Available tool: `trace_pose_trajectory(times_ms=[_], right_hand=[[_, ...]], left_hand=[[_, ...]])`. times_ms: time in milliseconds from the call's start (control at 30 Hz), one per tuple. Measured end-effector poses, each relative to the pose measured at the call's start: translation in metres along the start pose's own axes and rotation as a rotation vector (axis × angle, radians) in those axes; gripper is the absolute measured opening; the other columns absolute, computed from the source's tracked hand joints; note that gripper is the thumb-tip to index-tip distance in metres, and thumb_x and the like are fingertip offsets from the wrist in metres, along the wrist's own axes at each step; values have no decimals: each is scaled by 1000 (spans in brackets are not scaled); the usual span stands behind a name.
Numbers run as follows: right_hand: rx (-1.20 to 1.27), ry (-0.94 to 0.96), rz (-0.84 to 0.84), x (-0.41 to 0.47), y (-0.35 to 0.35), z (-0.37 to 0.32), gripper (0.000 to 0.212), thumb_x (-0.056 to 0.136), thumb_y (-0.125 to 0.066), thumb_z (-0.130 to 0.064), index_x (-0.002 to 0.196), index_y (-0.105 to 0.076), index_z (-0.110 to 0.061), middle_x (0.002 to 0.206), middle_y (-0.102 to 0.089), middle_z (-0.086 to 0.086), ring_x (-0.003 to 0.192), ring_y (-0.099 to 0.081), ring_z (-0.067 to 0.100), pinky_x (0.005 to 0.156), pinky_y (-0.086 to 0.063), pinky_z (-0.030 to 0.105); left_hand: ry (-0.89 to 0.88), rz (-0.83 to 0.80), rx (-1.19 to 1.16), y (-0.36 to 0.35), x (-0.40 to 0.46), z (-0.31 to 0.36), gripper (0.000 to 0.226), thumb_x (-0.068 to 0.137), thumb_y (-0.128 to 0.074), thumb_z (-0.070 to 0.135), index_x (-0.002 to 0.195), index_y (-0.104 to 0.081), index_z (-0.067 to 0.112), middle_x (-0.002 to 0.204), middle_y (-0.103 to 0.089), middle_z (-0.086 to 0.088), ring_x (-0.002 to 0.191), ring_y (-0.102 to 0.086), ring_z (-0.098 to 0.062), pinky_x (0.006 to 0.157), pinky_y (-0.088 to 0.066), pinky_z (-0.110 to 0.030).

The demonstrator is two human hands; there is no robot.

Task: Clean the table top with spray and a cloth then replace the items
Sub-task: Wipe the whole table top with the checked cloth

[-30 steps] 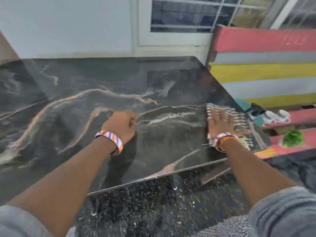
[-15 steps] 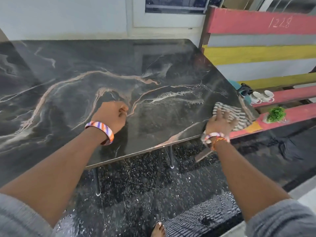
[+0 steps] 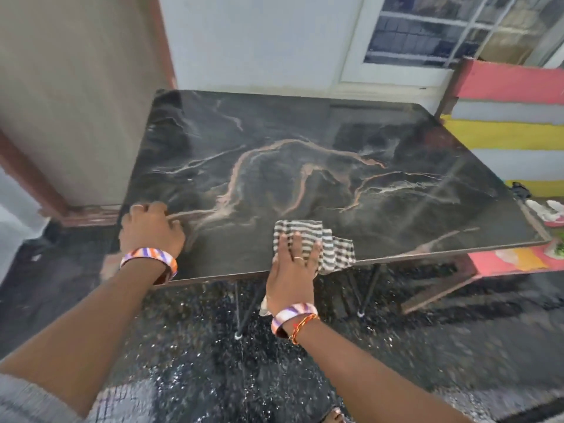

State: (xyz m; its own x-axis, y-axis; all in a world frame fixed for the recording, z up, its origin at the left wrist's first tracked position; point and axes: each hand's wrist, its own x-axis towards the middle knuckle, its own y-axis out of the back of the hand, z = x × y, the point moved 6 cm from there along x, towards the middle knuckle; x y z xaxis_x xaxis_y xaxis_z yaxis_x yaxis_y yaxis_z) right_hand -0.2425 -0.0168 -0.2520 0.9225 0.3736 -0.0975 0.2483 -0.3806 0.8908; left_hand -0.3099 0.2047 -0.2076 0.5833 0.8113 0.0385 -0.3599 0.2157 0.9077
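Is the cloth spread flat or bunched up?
Bunched: the striped cloth lies crumpled in folds under the right hand, near the table's front edge.

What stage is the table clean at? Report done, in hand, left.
Done: the table top is bare. In hand: the right hand presses the cloth flat near the front edge, while the left hand braces on the near left corner. Left: finish wiping, then put back the items; cups wait on the bench.

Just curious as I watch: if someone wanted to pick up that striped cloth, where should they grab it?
Probably the bunched folds of the striped cloth to the right of the right hand, pinched from above. That part stands free and rumpled near the table front edge; the rest lies flat under the palm.
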Motion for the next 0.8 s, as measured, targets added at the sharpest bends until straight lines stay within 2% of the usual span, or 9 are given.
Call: trace_pose_trajectory(times_ms=[233, 333, 433, 533, 567, 633, 700, 733, 800], right_hand=[[9, 175, -185, -34, -43, -93, 63, 96, -34, -5, 150, -6, -22, 159, 8, 1, 141, 23, 38, 118, -13, 48], [5, 318, -226, -53, -57, -131, 69, 89, -37, 6, 149, -13, -17, 159, 1, 3, 142, 20, 36, 120, -6, 43], [52, 421, -278, -64, -64, -163, 68, 86, -40, 10, 147, -21, -12, 158, -9, 8, 144, 13, 35, 120, -5, 39], [163, 476, -359, -69, -74, -187, 67, 82, -43, 13, 143, -30, -10, 153, -26, 13, 145, 0, 34, 118, -19, 40], [219, 491, -378, -72, -80, -194, 66, 80, -44, 13, 140, -36, -11, 149, -34, 14, 144, -10, 33, 115, -27, 40], [364, 478, -461, -83, -93, -207, 61, 77, -45, 12, 133, -46, -13, 137, -50, 15, 133, -39, 30, 103, -42, 33], [531, 406, -667, -100, -107, -213, 56, 77, -44, 14, 129, -49, -9, 128, -58, 14, 113, -55, 20, 85, -46, 12], [592, 362, -770, -108, -115, -212, 54, 78, -44, 15, 127, -48, -7, 126, -59, 14, 104, -56, 13, 72, -44, 2], [647, 320, -909, -119, -127, -201, 52, 78, -48, 14, 125, -48, -8, 125, -61, 11, 84, -58, 3, 50, -39, 0]], left_hand=[[107, -64, -117, 20, 9, -73, 45, 95, -37, 28, 98, -62, -9, 110, -59, -37, 104, -54, -48, 90, -43, -45], [149, -99, -237, 26, 5, -83, 45, 98, -32, 29, 105, -59, -7, 119, -58, -33, 111, -53, -46, 92, -41, -43], [204, -156, -501, 21, 7, -107, 41, 95, -40, 34, 102, -63, 1, 115, -63, -27, 110, -56, -42, 95, -42, -45], [413, -279, -869, 18, -2, -132, 38, 96, -39, 37, 80, -63, 12, 87, -65, -12, 82, -60, -29, 80, -51, -41], [473, -305, -916, 17, -5, -139, 39, 97, -38, 37, 84, -63, 10, 87, -64, -10, 80, -59, -27, 77, -51, -37], [559, -296, -912, 14, -11, -160, 45, 96, -37, 39, 106, -63, 3, 110, -65, -18, 100, -60, -33, 94, -46, -40], [624, -289, -788, 16, -26, -186, 53, 95, -39, 42, 115, -59, -2, 118, -63, -21, 111, -60, -33, 100, -44, -37], [648, -373, -812, 13, -37, -198, 54, 92, -44, 46, 109, -61, -2, 104, -70, -21, 96, -68, -30, 90, -52, -36], [769, -598, -849, -5, -63, -223, 63, 74, -60, 58, 98, -63, 1, 74, -75, -18, 66, -72, -26, 74, -57, -37]])
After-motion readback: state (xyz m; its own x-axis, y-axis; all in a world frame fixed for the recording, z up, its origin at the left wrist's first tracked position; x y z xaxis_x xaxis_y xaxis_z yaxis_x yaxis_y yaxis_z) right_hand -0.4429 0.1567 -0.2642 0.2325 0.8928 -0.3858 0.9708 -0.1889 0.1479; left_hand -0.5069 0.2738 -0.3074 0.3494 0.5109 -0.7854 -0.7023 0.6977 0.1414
